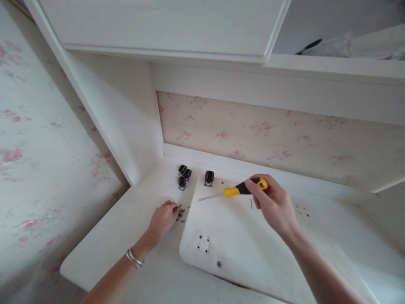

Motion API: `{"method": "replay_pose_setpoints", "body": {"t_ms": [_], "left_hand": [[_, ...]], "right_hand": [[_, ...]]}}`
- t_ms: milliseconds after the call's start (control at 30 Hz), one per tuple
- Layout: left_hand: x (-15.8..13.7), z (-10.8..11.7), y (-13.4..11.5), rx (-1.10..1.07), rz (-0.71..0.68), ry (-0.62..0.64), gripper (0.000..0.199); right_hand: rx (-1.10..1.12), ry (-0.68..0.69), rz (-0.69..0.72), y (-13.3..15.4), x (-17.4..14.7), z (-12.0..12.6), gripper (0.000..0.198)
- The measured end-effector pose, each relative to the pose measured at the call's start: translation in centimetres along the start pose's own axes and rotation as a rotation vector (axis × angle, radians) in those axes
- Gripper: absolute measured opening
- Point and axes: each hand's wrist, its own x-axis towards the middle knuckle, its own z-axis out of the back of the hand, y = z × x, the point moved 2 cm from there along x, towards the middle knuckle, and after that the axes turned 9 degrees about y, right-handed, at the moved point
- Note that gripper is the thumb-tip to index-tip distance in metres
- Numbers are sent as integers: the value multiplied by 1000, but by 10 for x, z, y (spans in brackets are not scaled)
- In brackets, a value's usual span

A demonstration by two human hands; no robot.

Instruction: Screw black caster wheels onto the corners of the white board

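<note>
My right hand (272, 200) grips a yellow and black screwdriver (242, 188) by its handle, its metal shaft pointing left above a white board (247, 236). At a small pile of dark screws (181, 213) on the white desk, my left hand (163, 216) has its fingertips pinched together. Whether a screw is between those fingers is hidden. A black caster wheel (209, 177) stands at the board's far left corner. Several more black casters (182, 181) lie in a cluster on the desk, beyond the screws. Screw holes (203, 244) mark the board's near left corner.
The board lies on a white desk (126, 228) under a white overhead cabinet (164, 25). A side panel (117, 105) rises at the left. Flowered wallpaper (221, 126) covers the wall behind. An open shelf (332, 65) at upper right holds wrapped items.
</note>
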Motion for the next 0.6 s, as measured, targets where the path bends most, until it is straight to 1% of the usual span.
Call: {"method": "replay_pose_setpoints", "body": {"t_ms": [133,267,333,433,600], "left_hand": [[5,-1,-3,56,19,19,29],[10,-3,-7,77,35,23,28],[12,-4,-8,72,47,19,27],[15,-1,-8,34,55,1,25],[13,15,-3,-119,92,-62,22]], "right_hand": [[145,-124,-40,-31,-26,25,32],[287,-254,-71,-57,-48,37,32],[357,-318,-100,-66,-59,40,35],[446,-377,-149,-74,-75,40,36],[649,-427,-208,-82,-100,30,32]]}}
